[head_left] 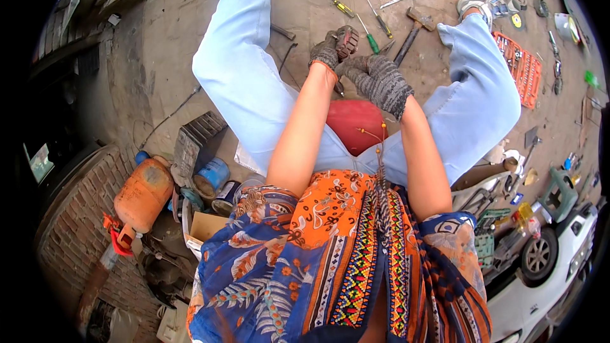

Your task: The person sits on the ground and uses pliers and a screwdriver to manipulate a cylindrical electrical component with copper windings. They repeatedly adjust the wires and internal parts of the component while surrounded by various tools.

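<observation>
My hands meet above the ground between my knees, both in grey knit gloves. My left hand [328, 49] is curled closed, with a brown ribbed surface at its fingers that may be the glove's coating or a held part. My right hand [381, 81] is closed beside it, fingers pointing left; what it grips is hidden. Just under the hands, a dark pointed tip [340, 89] shows. Beyond them lie a green-handled screwdriver [372, 42], a yellow-handled screwdriver [345, 9] and a hammer [406, 41] with a dark handle. A red rounded surface [354, 126] shows between my thighs.
Against my left leg lies another hammer-like tool [283, 32]. An orange socket set case [520, 68] lies open beyond my right knee. At the left stand an orange gas cylinder [144, 194] and a blue can [213, 174]. A white toy-like car [546, 286] is at lower right.
</observation>
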Tool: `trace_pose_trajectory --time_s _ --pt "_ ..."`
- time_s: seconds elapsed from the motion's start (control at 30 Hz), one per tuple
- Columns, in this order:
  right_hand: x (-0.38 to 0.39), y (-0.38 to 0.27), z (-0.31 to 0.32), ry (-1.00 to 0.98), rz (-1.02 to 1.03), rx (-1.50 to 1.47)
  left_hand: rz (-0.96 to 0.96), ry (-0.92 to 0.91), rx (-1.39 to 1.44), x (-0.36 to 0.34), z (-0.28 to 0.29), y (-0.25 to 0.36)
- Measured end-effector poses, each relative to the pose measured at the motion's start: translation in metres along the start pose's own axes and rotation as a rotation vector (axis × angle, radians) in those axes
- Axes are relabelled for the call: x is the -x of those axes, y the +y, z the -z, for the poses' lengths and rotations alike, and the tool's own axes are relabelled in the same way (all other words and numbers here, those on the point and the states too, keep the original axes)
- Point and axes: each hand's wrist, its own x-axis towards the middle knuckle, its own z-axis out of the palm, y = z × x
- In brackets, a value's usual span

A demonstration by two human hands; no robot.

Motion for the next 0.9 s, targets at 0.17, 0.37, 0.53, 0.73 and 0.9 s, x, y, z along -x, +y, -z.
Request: trace_pose_trajectory --time_s 0.17,0.37,0.53,0.73,0.9 --pt "0.009 -0.012 0.002 -0.172 0.108 0.133 -0.067 -0.252 0.205 0.009 0.012 0.0" --pt "0.022 -0.032 0.003 -0.039 0.361 -0.197 -0.304 -0.018 0.192 0.072 -0.022 -0.006" --pt "0.013 -0.06 0.044 0.217 0.325 -1.001 -0.562 0.024 0.03 0.063 -0.007 -0.02" --pt "0.009 -0.032 0.092 0.307 0.332 -1.377 -0.569 -0.115 0.243 0.096 0.0 0.003" --pt "0.011 -0.017 0.116 0.675 -0.09 -0.418 -0.922 -0.056 0.01 0.133 0.005 0.023"
